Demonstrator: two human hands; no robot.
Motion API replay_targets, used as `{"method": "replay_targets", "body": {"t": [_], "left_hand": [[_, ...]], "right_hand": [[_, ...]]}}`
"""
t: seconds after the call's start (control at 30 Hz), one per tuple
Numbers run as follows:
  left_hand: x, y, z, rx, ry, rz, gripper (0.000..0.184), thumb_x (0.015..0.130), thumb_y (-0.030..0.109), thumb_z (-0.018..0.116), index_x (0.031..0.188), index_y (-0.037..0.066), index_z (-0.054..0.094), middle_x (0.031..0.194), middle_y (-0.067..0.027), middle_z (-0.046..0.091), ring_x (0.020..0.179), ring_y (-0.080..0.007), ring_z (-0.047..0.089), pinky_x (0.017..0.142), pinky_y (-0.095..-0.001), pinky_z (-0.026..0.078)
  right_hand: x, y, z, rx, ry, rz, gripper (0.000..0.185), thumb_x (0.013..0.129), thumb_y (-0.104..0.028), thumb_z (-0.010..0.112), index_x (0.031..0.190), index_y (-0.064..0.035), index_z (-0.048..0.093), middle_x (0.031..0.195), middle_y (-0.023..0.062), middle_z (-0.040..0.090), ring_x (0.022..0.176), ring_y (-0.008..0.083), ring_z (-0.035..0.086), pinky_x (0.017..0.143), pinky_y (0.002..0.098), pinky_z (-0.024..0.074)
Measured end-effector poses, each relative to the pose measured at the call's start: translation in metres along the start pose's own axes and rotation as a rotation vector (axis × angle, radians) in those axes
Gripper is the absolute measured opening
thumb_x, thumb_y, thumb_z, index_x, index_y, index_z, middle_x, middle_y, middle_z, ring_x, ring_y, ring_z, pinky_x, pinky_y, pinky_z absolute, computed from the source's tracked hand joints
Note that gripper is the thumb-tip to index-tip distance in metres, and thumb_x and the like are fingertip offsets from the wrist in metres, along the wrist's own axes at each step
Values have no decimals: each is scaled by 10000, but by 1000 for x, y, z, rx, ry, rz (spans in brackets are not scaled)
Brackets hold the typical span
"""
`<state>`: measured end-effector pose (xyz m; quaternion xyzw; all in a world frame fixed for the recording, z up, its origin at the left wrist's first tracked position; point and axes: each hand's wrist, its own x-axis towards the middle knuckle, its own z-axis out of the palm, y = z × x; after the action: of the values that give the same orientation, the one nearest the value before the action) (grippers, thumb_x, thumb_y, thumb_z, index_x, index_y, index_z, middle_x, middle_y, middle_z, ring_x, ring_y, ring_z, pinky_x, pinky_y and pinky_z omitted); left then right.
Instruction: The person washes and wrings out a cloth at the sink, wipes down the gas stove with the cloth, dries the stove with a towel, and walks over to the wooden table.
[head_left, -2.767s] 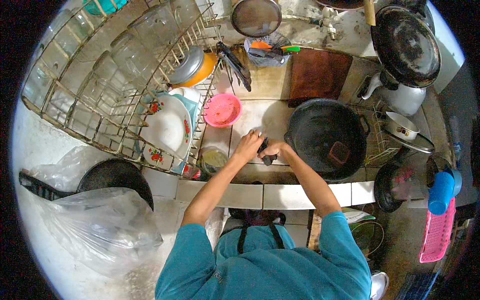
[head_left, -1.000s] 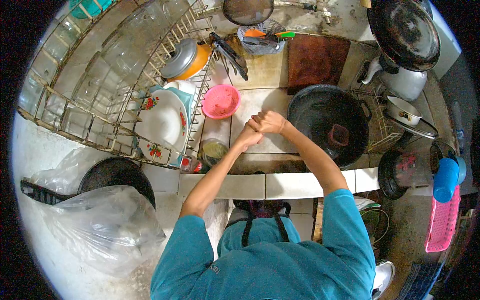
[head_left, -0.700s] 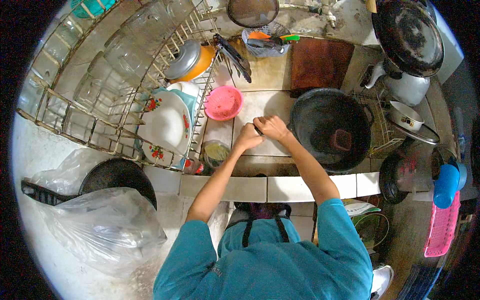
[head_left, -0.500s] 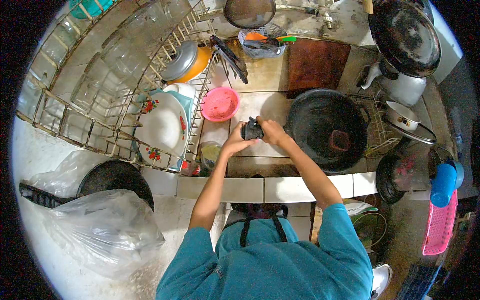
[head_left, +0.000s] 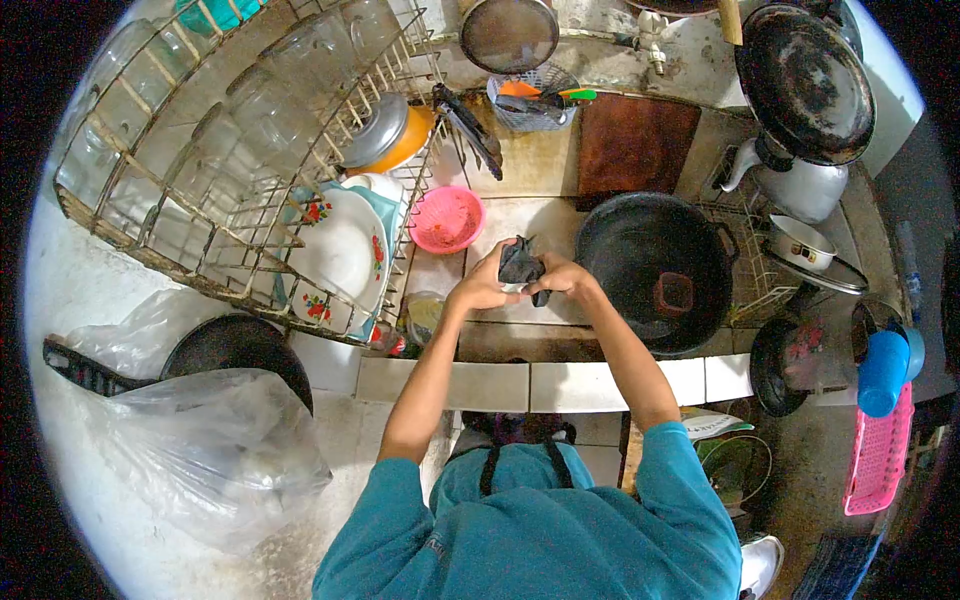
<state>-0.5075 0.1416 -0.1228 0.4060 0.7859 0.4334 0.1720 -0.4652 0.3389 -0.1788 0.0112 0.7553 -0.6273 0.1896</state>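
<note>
Over the tiled counter, both my hands are closed around a crumpled black plastic bag (head_left: 519,264). My left hand (head_left: 484,280) grips it from the left side, thumb along the bottom. From the right, my right hand (head_left: 562,275) pinches it, and a dark loose end hangs below those fingers. A bit of something pale shows under the bag; whether it is wrapped inside, I cannot tell. Just beyond my left hand stands a pink plastic basket (head_left: 447,220) with reddish bits in it. A large black wok (head_left: 650,225) with a small reddish square shape inside sits right of my right hand.
A wire dish rack (head_left: 170,275) with glass jars and flowered plates fills the left. At the back are a utensil basket (head_left: 533,115) and a brown board (head_left: 635,150). A kettle (head_left: 800,190) stands on the right. The counter's tiled front edge (head_left: 610,387) runs before me.
The black bag has been turned and opened out somewhat, with a loose end now below my right fingers. Both hands have shifted slightly right in view, and the camera has tilted a little.
</note>
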Motion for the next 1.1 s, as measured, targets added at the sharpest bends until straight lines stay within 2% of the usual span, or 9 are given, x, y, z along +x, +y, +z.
{"method": "replay_targets", "body": {"t": [0.1,0.2,0.23,0.33,0.4,0.5,0.6,0.8,1.1], "left_hand": [[2,-6,3,173,-56,-34,916,561,194,836,1326,28,361,1244,-197,515,1177,-314,501,996,-386,403],[5,25,10,394,-84,-141,825,569,136,826,1268,21,403,1209,-254,512,1121,-379,531,938,-430,451],[5,33,12,471,-93,-183,803,561,132,828,1242,18,417,1205,-262,509,1106,-388,537,916,-440,465],[8,13,27,607,-52,-179,749,572,173,817,1187,-14,434,1065,-251,576,1055,-410,548,891,-458,455],[10,7,32,654,-45,-139,682,598,145,796,1160,-24,449,1003,-252,601,1005,-419,568,871,-470,461],[9,25,36,605,16,-282,622,630,107,756,1157,-33,457,957,-252,616,948,-425,588,837,-485,470],[7,26,40,716,138,-202,479,594,75,765,1016,-22,559,919,-233,644,856,-408,640,749,-463,528],[5,17,36,791,74,-146,235,621,118,733,809,-2,657,853,-230,653,814,-373,656,714,-454,531],[-5,5,45,773,44,-200,255,611,158,661,808,-4,664,835,-234,653,781,-372,655,701,-449,529]], "right_hand": [[-12,-14,0,-288,54,-89,316,632,-62,785,892,36,635,801,98,666,727,196,609,666,335,497],[-9,-24,7,-318,-115,116,275,636,-71,780,845,24,629,755,92,662,666,230,613,617,362,500],[-11,-24,10,-330,-77,139,322,603,-129,798,820,31,623,714,113,656,633,262,616,602,378,508],[-5,-15,16,-627,-19,53,384,572,-186,800,820,46,621,715,152,653,648,276,625,622,372,518],[-14,-22,27,-831,123,-18,369,573,-175,756,848,43,642,790,219,661,753,341,657,663,387,532],[-25,-34,37,-928,275,-2,276,618,-138,708,832,30,658,850,238,664,823,366,661,693,413,538],[-33,-44,50,-977,396,46,190,660,-123,677,792,13,667,871,233,666,835,359,665,708,433,542],[-38,-49,56,-1079,413,-29,113,690,-111,658,758,-25,684,821,210,674,766,335,679,686,426,545],[-31,-30,51,-1260,344,-233,134,741,-148,595,748,-47,683,801,186,679,725,317,684,620,412,546]]}}
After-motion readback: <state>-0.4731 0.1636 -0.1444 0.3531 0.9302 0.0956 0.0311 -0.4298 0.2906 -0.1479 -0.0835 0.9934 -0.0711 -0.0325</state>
